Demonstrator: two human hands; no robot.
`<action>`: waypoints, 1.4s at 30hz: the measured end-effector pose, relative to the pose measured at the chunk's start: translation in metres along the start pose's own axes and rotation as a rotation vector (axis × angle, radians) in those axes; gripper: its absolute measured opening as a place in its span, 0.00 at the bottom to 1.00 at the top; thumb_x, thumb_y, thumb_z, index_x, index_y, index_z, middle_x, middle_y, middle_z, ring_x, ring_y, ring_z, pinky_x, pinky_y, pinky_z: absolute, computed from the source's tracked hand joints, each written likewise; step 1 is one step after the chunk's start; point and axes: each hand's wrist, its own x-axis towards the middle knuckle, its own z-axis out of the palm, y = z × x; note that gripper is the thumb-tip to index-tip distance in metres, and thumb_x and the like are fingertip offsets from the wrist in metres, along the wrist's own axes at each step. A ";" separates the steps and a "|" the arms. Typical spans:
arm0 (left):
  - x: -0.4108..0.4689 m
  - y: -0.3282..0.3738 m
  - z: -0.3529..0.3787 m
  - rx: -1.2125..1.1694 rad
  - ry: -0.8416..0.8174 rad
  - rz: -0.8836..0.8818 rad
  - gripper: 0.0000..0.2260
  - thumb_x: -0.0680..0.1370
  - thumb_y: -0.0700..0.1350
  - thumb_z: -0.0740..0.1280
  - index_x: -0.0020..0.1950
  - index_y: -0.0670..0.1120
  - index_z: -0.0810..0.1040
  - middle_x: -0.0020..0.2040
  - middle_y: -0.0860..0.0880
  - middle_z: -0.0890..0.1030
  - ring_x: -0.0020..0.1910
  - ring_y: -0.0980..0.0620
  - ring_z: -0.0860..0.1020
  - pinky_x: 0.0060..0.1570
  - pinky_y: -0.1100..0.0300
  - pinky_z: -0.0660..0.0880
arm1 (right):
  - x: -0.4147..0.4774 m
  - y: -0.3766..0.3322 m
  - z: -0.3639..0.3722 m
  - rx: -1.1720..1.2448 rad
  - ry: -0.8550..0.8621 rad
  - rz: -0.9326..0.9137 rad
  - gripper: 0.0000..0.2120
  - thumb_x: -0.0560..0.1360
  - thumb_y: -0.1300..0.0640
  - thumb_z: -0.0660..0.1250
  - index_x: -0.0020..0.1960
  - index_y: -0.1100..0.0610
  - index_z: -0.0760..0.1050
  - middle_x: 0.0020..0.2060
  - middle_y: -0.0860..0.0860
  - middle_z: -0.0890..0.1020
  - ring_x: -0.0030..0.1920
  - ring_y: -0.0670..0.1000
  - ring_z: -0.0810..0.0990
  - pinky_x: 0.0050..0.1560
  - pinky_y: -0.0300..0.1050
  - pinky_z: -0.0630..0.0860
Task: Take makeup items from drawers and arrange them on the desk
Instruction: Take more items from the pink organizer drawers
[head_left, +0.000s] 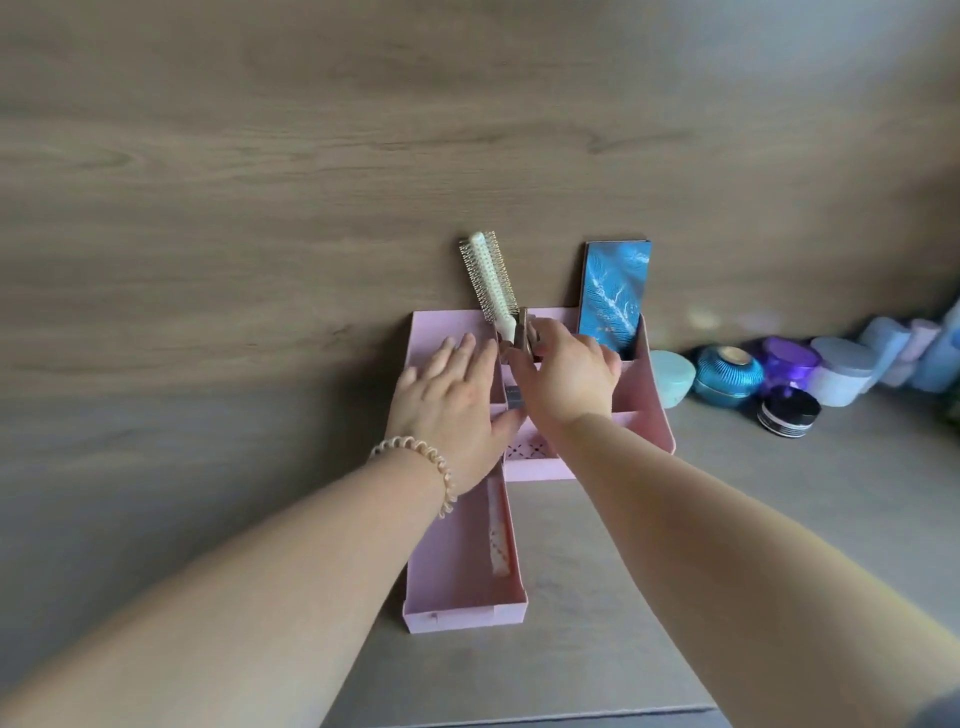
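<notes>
A pink organizer (652, 395) stands on the desk against the wooden wall. Its left drawer (462, 587) is pulled out toward me, with a pink comb (498, 535) lying inside. A white round hairbrush (491, 280) and a blue patterned palette (615, 296) stand upright in the top compartments. My left hand (452, 405) lies flat and spread on the organizer's left top. My right hand (566, 371) pinches a small brown item (524, 332) over the middle compartment, next to the brush handle. A small grey-capped item (513, 397) sits between my hands.
Along the wall to the right of the organizer stand several jars: a mint jar (672, 382), a blue ribbed jar (727, 376), a purple jar (787, 364), a black jar (788, 413), a white jar (841, 371) and pale bottles (914, 353). The desk edge runs along the bottom.
</notes>
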 end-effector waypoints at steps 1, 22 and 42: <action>0.000 0.000 0.001 -0.001 0.009 -0.003 0.34 0.76 0.66 0.53 0.77 0.51 0.51 0.78 0.51 0.54 0.77 0.53 0.51 0.71 0.52 0.54 | 0.004 -0.001 0.004 -0.010 -0.014 0.018 0.15 0.73 0.43 0.61 0.56 0.48 0.75 0.46 0.51 0.82 0.54 0.57 0.75 0.57 0.51 0.62; 0.001 -0.005 0.003 -0.008 0.006 0.053 0.38 0.73 0.68 0.54 0.77 0.51 0.49 0.78 0.51 0.56 0.77 0.52 0.50 0.70 0.54 0.55 | 0.035 -0.011 0.024 -0.021 0.116 0.154 0.10 0.74 0.48 0.61 0.49 0.50 0.79 0.46 0.52 0.81 0.52 0.58 0.69 0.47 0.50 0.57; -0.018 -0.003 -0.016 -0.002 -0.093 0.133 0.42 0.67 0.72 0.48 0.77 0.54 0.48 0.79 0.53 0.49 0.77 0.52 0.42 0.74 0.46 0.43 | -0.059 -0.011 -0.077 0.104 0.383 -0.056 0.07 0.72 0.46 0.65 0.44 0.48 0.78 0.36 0.44 0.80 0.45 0.52 0.72 0.45 0.41 0.51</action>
